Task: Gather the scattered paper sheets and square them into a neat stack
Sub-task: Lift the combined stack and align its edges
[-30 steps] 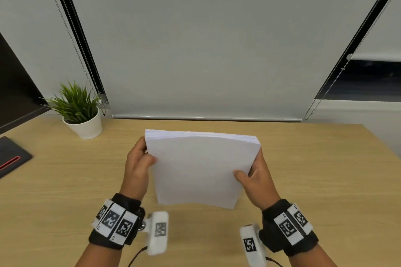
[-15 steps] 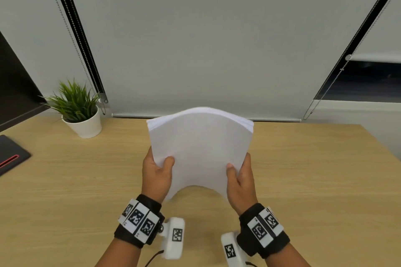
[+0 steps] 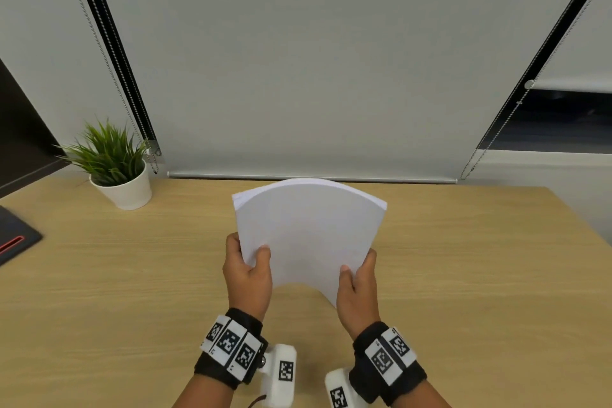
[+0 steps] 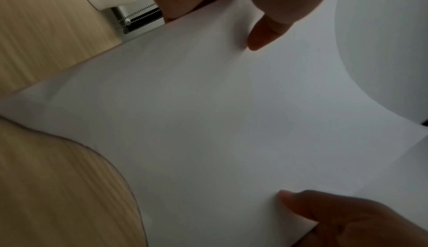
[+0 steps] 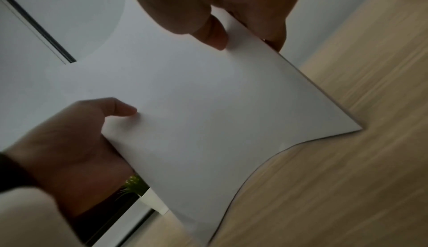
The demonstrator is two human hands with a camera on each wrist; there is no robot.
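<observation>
A thick stack of white paper sheets [image 3: 309,232] stands on end over the middle of the wooden desk [image 3: 480,275], bowed into an arch between both hands. My left hand [image 3: 246,272] grips its lower left edge, thumb on the near face. My right hand [image 3: 357,278] grips the lower right edge the same way. The sheets' top edges look nearly flush. In the left wrist view the paper stack [image 4: 208,122] fills the frame with both thumbs pressed on it; the right wrist view shows the paper stack [image 5: 197,113] curved above the desk. The fingers behind the stack are hidden.
A small potted plant [image 3: 114,166] in a white pot stands at the back left of the desk. A dark flat object with a red stripe [image 3: 13,238] lies at the left edge. Roller blinds with bead chains [image 3: 99,53] hang behind the desk.
The stack has been turned from landscape to portrait and lifted more upright. Both hands slid down to its lower edges and squeezed inward, so the sheets now bow into an arch.
</observation>
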